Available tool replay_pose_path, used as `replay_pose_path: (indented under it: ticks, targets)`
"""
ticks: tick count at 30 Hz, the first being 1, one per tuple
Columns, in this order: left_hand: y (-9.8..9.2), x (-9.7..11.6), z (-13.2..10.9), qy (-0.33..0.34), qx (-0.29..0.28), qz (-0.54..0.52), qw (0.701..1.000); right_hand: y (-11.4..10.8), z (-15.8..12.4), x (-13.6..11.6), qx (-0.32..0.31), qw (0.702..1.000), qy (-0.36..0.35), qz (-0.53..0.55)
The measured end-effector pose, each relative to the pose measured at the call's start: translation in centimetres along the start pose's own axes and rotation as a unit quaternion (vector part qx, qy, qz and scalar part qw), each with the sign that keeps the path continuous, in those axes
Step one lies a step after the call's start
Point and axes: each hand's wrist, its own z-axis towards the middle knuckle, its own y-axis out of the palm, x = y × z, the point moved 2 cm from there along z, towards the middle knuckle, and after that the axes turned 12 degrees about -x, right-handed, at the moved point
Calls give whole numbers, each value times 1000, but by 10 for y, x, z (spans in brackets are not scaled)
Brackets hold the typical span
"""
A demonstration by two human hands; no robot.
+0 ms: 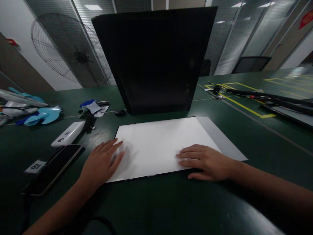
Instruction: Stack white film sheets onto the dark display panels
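- Far left, phone [52, 171] flat on the green table [151, 209], white box [69, 133] just behind. Could get knocked by a sloppy reach sideways, tbh.
- Next, left hand [100, 161] over the left edge of the white panel [151, 147], fingers loosely spread, thumb apart, nothing visibly pinched. Might smudge that bright surface because of bare fingertips.
- Middle: white panel again, lying flat on the table between both hands. Could skid or twist from uneven pushing.
- Right behind, big black screen [156, 62], standing up. Likely to get bumped by too hard a forward shove.
- Then right hand [204, 161] at the front right, fingers mostly close together, thumb past the front edge, also not pinching.
- Last, greyish sheet [220, 137] poking out past the panel's right side; can't tell if over or under. Might crease or go crooked from dragging.
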Motion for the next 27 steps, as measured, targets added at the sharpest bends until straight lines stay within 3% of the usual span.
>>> replay_pose_path:
  ticks: [5,8,12,15,20,27]
  targets:
    - [3,1,-2,130,8,8,991,-4,-9,14,10,999,30,32]
    - [1,3,-2,160,-8,15,987,-10,-22,36,39,990,132,-7]
    - [-1,6,-3,175,-38,22,984,-9,-44,71,51,956,289,-32]
    - [-3,5,-3,173,-36,19,984,-5,-57,90,38,937,347,-18]
    - [-4,4,-4,168,-1,9,986,-4,-61,96,44,929,367,-15]
    - [-9,6,-4,126,37,19,991,0,-55,92,28,947,321,1]
